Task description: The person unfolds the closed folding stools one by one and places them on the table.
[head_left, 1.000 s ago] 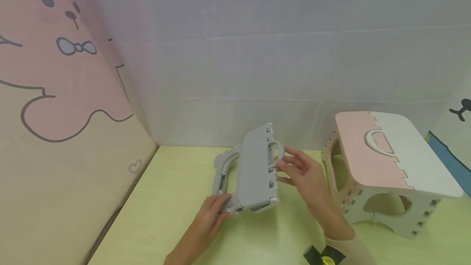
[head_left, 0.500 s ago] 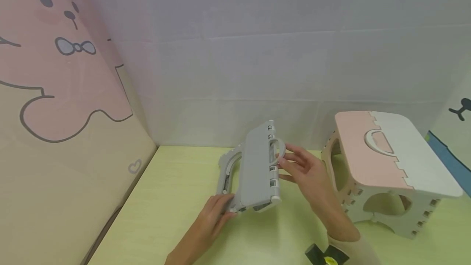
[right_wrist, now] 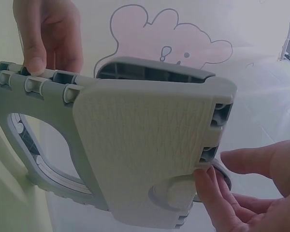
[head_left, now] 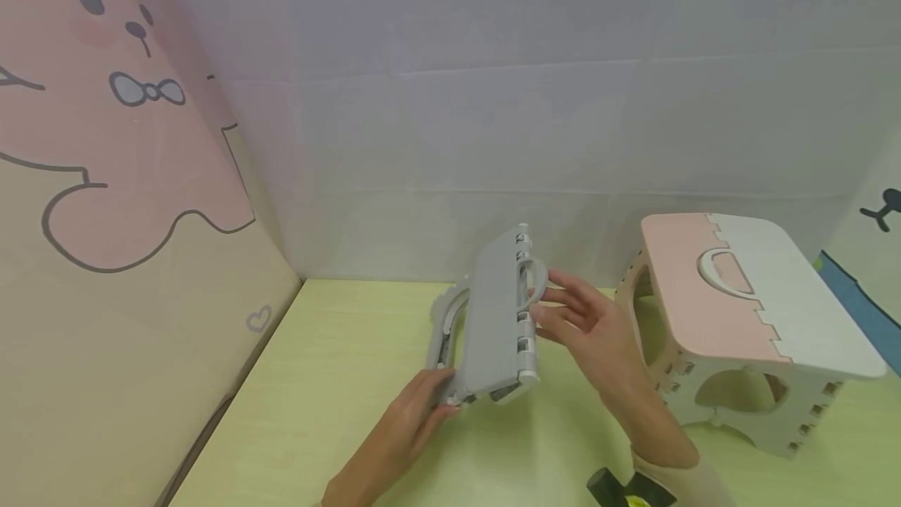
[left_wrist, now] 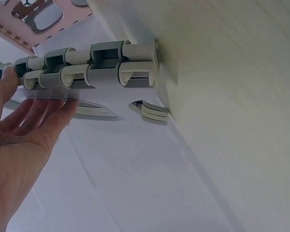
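Note:
A grey folding stool [head_left: 493, 311], partly folded, stands tilted over the table in the head view. Its ribbed top panel slants steeply, and a leg frame with a wide cutout [head_left: 442, 327] shows at its left. My left hand [head_left: 408, 422] grips the hinged lower edge, fingers on one side and thumb on the other, as the left wrist view also shows. At the far hinged edge, by the loop handle [head_left: 536, 280], my right hand [head_left: 601, 343] holds the stool; in the right wrist view its fingers [right_wrist: 217, 203] curl at the handle. The stool's underside is mostly hidden.
A pink-and-white folding stool [head_left: 693, 311] stands unfolded on the right of the pale yellow table [head_left: 310, 358]. A white cloth wall [head_left: 457, 139] rises behind. On the left hangs a cloth [head_left: 141, 178] with a cartoon bear. Something blue [head_left: 862, 307] lies at the far right.
The leg frame has swung rightward, closer to the top panel, and the panel has risen slightly and stands steeper. My left hand has shifted right with it; the right hand has moved only a little.

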Motion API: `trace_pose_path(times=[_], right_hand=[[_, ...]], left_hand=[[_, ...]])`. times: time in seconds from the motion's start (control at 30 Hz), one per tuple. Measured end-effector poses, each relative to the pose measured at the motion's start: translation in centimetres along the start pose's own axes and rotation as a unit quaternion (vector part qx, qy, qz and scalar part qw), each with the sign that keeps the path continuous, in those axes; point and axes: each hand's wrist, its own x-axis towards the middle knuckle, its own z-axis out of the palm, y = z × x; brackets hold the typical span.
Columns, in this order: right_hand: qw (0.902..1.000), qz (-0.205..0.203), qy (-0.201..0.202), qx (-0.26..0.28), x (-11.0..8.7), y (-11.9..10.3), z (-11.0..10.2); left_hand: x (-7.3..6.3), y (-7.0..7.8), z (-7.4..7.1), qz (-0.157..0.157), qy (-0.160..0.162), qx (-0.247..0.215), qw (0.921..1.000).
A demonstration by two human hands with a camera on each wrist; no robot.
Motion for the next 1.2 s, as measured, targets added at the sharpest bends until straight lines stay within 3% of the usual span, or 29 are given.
trace_pose_path(times=[0.3,0.47,0.97,1.2], right_hand=[[0.997,-0.026,-0.004,-0.073,-0.5,-0.5,0.0],[0.9967,-0.045,-0.011,-0.066,-0.5,-0.5,0.0],[0.9935,-0.098,-0.035,-0.045,-0.7,-0.7,-0.1],[0.9901,-0.122,-0.04,-0.057,-0.7,-0.8,-0.1]], left_hand=[[0.3,0.4,0.1,-0.019,-0.01,-0.024,0.9995],[0.4,0.6,0.2,-0.033,-0.017,-0.048,0.9981],[0.9,0.7,0.6,-0.012,-0.015,-0.094,0.9954],[1.1,1.0,0.7,-0.037,-0.029,-0.134,0.9899]])
